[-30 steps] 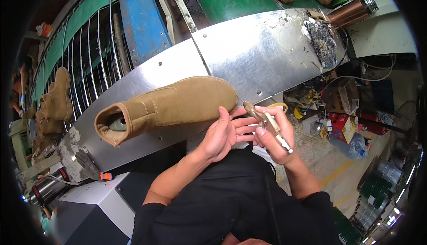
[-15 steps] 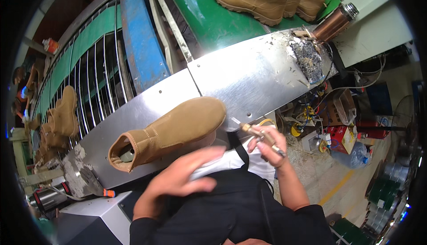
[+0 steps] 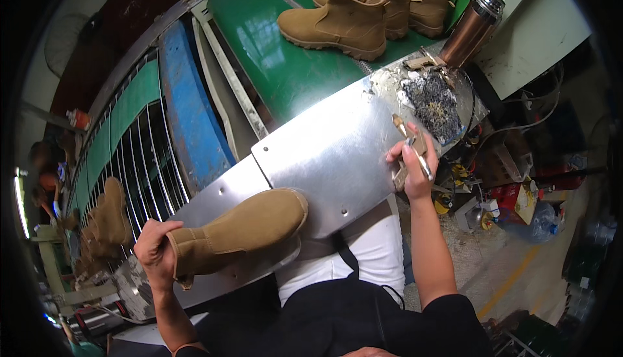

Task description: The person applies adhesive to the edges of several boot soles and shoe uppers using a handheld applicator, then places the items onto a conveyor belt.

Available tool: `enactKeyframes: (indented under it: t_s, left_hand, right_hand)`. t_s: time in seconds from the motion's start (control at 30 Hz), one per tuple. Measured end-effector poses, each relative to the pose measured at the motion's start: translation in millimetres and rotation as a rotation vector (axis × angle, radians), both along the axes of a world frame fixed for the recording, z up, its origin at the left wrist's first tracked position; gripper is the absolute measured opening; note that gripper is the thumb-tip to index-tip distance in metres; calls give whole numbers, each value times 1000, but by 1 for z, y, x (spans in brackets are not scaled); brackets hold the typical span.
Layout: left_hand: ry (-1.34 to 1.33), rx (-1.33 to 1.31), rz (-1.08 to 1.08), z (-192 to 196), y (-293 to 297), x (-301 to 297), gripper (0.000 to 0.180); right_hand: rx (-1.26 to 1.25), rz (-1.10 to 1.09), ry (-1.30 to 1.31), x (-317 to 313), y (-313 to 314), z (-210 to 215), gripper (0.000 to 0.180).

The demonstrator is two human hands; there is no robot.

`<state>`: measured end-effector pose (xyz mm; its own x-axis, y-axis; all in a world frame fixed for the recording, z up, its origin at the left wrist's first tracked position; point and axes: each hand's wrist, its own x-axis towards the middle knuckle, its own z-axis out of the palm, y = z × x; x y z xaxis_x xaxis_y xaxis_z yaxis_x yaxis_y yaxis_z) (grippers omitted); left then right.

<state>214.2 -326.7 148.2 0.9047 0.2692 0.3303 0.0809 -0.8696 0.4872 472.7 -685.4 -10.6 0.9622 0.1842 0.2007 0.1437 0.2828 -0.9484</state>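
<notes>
A tan suede ankle boot (image 3: 250, 227) lies on the metal worktop with its toe to the right. My left hand (image 3: 154, 250) is closed on the rim of its shaft, fingers partly out of sight behind the leather. To the right, my right hand (image 3: 415, 159) grips a slim brass-coloured hand tool (image 3: 409, 135) with a narrow tip, raised over the worktop near the burnt-looking dark patch (image 3: 431, 107). What kind of tool it is I cannot make out.
Several tan boots (image 3: 344, 23) stand on the green belt (image 3: 259, 52) at the back. A copper-coloured flask (image 3: 474, 29) stands at the worktop's right end. More boots (image 3: 110, 211) are beside the wire rack (image 3: 156, 143) on the left. A blue metal bar (image 3: 188, 104) crosses behind.
My left hand has moved left and taken hold of the boot's shaft. The right hand has lifted the tool away from my lap toward the dark patch. The view has shifted.
</notes>
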Motion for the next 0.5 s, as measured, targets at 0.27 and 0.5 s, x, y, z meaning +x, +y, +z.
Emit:
enactKeyframes:
  t_s: [0.27,0.5]
  left_hand:
    - [-235,-90,168,-21,102,206,18]
    - [-221,187,364,-73,179,468,33]
  right_hand:
    - [-25,-59,22,-1,-2,-10,52]
    - [11,-57,19,1,-2,-10,49]
